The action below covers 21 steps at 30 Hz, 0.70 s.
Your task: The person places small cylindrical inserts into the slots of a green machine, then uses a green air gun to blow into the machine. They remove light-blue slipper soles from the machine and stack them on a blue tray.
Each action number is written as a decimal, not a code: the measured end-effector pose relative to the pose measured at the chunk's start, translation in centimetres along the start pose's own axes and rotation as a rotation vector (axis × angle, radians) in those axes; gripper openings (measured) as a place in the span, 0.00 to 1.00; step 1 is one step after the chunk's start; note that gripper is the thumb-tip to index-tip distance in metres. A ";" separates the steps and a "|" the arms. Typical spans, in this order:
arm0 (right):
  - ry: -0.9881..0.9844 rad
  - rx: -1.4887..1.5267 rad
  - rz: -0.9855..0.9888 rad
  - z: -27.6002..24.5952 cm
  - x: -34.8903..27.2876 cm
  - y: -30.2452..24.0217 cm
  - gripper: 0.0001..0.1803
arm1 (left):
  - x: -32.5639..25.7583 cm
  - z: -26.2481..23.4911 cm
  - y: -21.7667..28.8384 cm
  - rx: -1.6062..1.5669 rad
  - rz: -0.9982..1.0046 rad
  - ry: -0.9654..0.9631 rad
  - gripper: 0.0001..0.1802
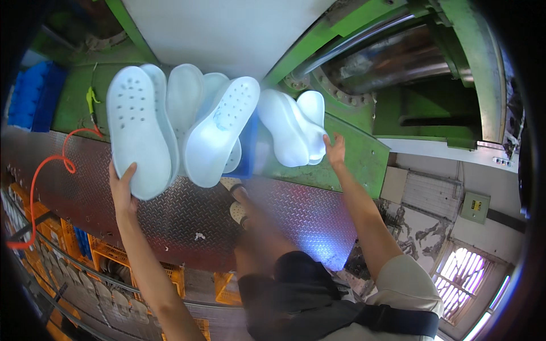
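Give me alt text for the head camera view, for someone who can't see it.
A person's left hand holds a fanned stack of pale blue shoe soles, while the right hand touches two more soles beside a green machine, above a metal tread-plate floor.

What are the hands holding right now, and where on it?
The left hand grips the heel end of a stack of pale blue shoe soles. The right hand touches the edge of another pale sole pair; a firm grip cannot be told.
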State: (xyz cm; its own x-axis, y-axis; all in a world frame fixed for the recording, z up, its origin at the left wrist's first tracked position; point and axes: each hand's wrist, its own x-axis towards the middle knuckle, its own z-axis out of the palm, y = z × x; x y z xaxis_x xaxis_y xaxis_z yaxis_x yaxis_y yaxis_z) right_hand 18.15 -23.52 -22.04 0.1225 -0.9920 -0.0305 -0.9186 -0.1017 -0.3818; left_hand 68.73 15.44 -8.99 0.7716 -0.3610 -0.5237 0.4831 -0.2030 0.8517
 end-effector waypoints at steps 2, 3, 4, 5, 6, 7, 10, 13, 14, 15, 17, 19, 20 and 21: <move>-0.103 -0.119 0.127 1.8 3.5 2.9 0.44 | 4.7 -0.1 -2.4 0.260 -0.047 -0.116 0.39; -0.135 -0.084 0.163 2.7 4.8 3.9 0.46 | 6.8 -0.1 -3.5 0.391 -0.066 -0.174 0.39; -0.181 -0.061 0.213 3.3 5.9 4.8 0.49 | 7.9 -0.2 -4.4 0.648 -0.101 -0.120 0.37; -0.232 -0.046 0.267 3.9 6.5 5.5 0.51 | 8.6 -0.6 -4.9 0.623 -0.011 -0.098 0.36; -0.279 -0.013 0.290 4.4 7.0 6.0 0.52 | 8.7 -0.9 -5.1 0.599 0.078 -0.078 0.35; -0.323 0.025 0.310 4.8 7.4 6.1 0.52 | 8.4 -1.0 -4.9 0.589 0.096 -0.015 0.34; -0.366 0.109 0.344 4.9 7.9 5.3 0.54 | 4.2 0.6 -3.0 0.522 0.312 0.290 0.32; -0.637 0.200 0.474 3.0 7.2 3.1 0.49 | -2.9 5.9 -2.2 0.561 0.645 0.356 0.23; -0.716 0.276 0.526 2.6 6.1 2.2 0.45 | -5.1 8.4 -2.9 0.578 0.642 0.343 0.15; -0.754 0.215 0.473 2.2 5.3 1.3 0.42 | -7.7 11.3 -4.3 0.629 0.602 0.258 0.10; -0.729 0.204 0.289 2.1 3.7 -0.4 0.34 | -10.7 17.3 -7.7 0.203 0.395 -0.284 0.12; -0.728 0.141 0.179 2.4 2.3 -1.1 0.26 | -11.4 22.1 -11.7 0.363 0.201 -0.538 0.23; -0.715 0.132 0.143 2.9 1.5 -1.2 0.24 | -11.2 24.3 -13.8 0.421 0.171 -0.529 0.26; -0.710 0.129 0.115 3.1 0.9 -1.0 0.23 | -10.6 25.9 -15.8 0.514 0.094 -0.530 0.28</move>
State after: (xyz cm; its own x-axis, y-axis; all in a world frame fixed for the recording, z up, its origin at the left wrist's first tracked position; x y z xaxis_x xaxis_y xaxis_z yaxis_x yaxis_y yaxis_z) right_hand 20.40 -24.09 -24.57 0.2820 -0.7037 -0.6521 -0.8942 0.0536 -0.4445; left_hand 42.20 -1.13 -16.44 0.4345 -0.7618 -0.4805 0.0702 -0.5032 0.8613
